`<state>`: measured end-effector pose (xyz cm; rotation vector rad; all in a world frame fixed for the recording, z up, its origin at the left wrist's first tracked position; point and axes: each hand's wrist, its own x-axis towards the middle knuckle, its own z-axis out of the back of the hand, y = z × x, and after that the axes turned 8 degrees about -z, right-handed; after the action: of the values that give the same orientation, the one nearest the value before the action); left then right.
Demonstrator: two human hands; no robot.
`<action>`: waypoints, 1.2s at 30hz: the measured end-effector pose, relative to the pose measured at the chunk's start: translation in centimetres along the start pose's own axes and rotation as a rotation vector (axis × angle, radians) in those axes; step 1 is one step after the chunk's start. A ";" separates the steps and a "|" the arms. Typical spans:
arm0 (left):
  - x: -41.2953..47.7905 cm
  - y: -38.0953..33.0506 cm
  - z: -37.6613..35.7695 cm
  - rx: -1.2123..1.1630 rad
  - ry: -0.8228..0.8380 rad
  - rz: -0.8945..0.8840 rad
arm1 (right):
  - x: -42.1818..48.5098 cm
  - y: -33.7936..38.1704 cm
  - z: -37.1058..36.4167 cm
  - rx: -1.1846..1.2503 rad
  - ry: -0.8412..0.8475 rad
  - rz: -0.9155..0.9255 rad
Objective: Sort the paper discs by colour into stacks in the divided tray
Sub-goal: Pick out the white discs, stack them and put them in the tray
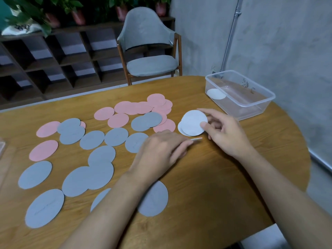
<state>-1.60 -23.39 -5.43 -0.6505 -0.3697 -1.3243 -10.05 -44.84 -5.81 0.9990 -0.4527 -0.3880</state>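
Observation:
My right hand (224, 131) pinches a small stack of white discs (192, 125) between thumb and fingers, just above the wooden table (215, 177). My left hand (161, 150) pinches the edge of another white disc (196, 139), seen edge-on, right below that stack. Several pink discs (133, 107) lie scattered across the table's far middle and left. Several blue-grey discs (95, 140) cover the left and near part. The clear divided tray (258, 103) stands at the far right with one white disc (216, 94) in its left compartment.
A grey chair (149, 49) stands behind the table, in front of dark wooden shelves (53, 56) with potted plants. A grey wall (287, 42) is close on the right. The table's rounded edge curves near my right forearm.

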 end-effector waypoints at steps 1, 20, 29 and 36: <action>0.0 0.1 0.0 0.026 -0.035 0.003 | 0.0 0.1 0.0 0.011 0.018 0.007; 0.3 0.3 -0.3 -0.189 -0.295 0.451 | -1.5 1.5 -1.2 -0.145 0.154 0.147; 0.4 0.4 -0.3 -0.212 -0.317 0.457 | -1.6 1.8 -1.4 -0.207 0.090 0.195; 0.9 1.4 -0.5 -0.191 -0.069 0.358 | 0.0 0.4 0.5 -0.136 -0.176 0.048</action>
<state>-0.08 -24.22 -5.63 -0.8798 -0.1720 -1.0033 -10.30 -45.01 -5.28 0.8238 -0.6003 -0.4591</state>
